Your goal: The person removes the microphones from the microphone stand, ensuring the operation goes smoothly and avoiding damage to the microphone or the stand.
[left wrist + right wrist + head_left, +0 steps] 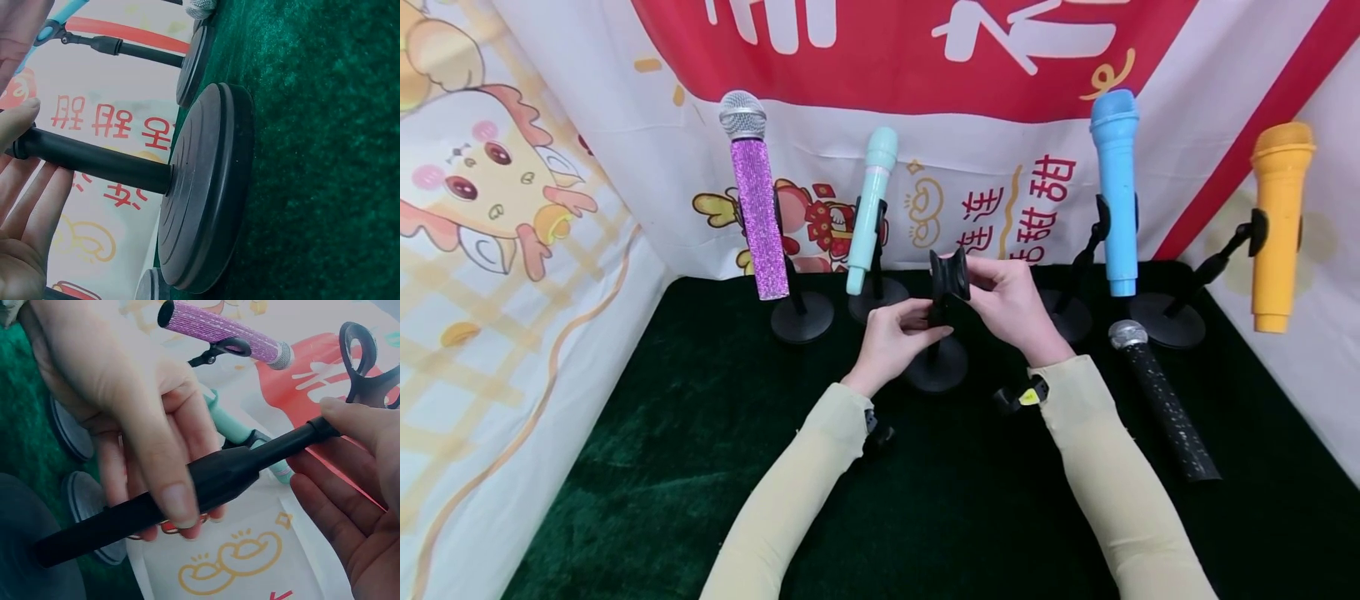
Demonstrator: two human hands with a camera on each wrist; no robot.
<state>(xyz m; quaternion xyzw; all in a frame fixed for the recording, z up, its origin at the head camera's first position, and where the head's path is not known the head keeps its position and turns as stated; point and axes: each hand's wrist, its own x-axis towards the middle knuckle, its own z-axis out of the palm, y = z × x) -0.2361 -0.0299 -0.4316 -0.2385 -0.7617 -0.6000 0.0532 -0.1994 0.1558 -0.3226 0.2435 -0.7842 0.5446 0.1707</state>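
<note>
A black microphone stand (937, 368) is upright on the dark green cloth in front of me, its round base on the cloth. My left hand (891, 340) grips the pole, thumb on one side and fingers on the other. Higher up, my right hand (1009, 302) pinches the thin rod just below the clip (950, 275). That curved clip has no microphone in it. In the right wrist view, the left thumb lies along the pole close to its thicker collar (225, 478).
Behind stand a glittery purple microphone (762, 218), a mint one (872, 208), a blue one (1116, 192) and a yellow one (1282, 225), each in a black stand. A black speckled microphone (1168, 408) lies on the cloth at right. A printed curtain (842, 83) hangs behind.
</note>
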